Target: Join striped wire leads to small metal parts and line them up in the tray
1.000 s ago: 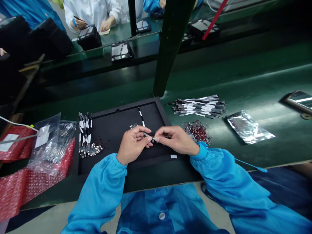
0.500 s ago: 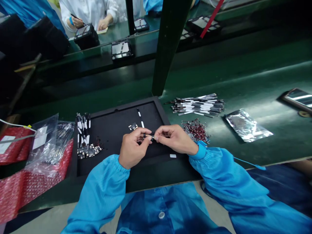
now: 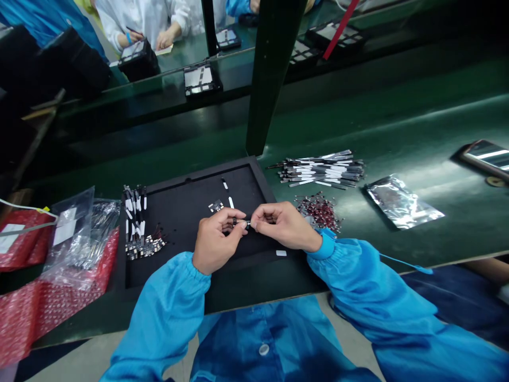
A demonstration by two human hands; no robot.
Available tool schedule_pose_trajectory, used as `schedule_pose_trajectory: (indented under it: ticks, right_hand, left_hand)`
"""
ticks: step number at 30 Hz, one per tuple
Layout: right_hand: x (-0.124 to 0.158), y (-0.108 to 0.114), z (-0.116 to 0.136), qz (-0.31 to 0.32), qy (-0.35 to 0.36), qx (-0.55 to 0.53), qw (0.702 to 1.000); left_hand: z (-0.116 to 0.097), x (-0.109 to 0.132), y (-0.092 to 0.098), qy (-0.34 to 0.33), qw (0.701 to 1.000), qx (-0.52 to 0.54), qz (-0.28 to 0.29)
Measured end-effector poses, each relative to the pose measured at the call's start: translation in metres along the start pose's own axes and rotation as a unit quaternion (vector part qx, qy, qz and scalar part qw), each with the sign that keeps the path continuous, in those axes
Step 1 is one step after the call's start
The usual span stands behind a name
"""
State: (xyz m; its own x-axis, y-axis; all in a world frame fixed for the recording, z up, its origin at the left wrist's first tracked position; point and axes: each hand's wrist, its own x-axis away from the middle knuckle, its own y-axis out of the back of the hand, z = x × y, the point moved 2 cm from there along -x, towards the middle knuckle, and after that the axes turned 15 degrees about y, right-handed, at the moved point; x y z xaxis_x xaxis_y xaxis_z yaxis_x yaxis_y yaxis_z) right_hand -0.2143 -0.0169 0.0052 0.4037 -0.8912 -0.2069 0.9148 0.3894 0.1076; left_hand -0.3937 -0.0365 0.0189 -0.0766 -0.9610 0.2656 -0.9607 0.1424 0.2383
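Your left hand (image 3: 217, 241) and right hand (image 3: 284, 225) pinch a small dark part (image 3: 247, 225) at 12 o'clock over the black tray (image 3: 178, 223); fingertips hide most of it.

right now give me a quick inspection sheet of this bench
surface: green bench with a black tray on it
job's things: small dark part pinched above the tray
clutter: banded strips, red-flecked small parts, silver bag, red bubble bags
hands: left hand and right hand, fingers meeting on the part
cables: thin white cord at far left
surroundings: person in white coat across the bench, dark post
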Motion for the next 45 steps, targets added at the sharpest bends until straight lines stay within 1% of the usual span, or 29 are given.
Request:
schedule_pose_trajectory:
  ticks: [7,14,18,22,25,35,39,42,44,45]
  right_hand:
    - [0.001,-0.001,0.001,0.001,0.012,0.006,1.0]
    - [0.002,0.0,0.0,0.021,0.007,-0.005,1.0]
    - [0.001,0.001,-0.001,0.024,0.004,-0.025,0.999]
    - [-0.002,0.003,0.0,0.039,-0.014,-0.062,0.997]
    - [-0.003,0.005,0.0,0.039,-0.021,-0.07,0.997]
    - [-0.005,0.004,-0.003,0.02,-0.045,-0.059,0.997]
    - [-0.004,0.004,-0.002,0.03,-0.05,-0.042,0.997]
    - [0.0,0.005,0.0,0.03,-0.044,-0.032,0.998]
    - [0.001,0.007,0.0,0.012,-0.041,-0.03,0.999]
    - [0.002,0.008,0.0,0.002,-0.043,-0.029,0.999]
  left_hand:
    - [-0.006,-0.003,0.0,0.099,0.991,0.071,0.054]
    - [-0.009,-0.004,0.002,0.116,0.986,0.093,0.07]
    - [-0.012,-0.004,0.004,0.117,0.985,0.098,0.075]
    - [-0.012,-0.005,0.006,0.117,0.983,0.102,0.094]
    - [-0.012,-0.005,0.006,0.12,0.982,0.102,0.1]
    - [-0.013,-0.004,0.004,0.122,0.984,0.094,0.086]
    - [-0.011,-0.003,0.0,0.121,0.986,0.089,0.076]
    - [-0.013,0.004,0.002,0.094,0.989,0.083,0.073]
    - [-0.017,0.011,0.012,0.058,0.995,0.059,0.058]
    - [-0.02,0.016,0.021,0.039,0.998,0.042,0.038]
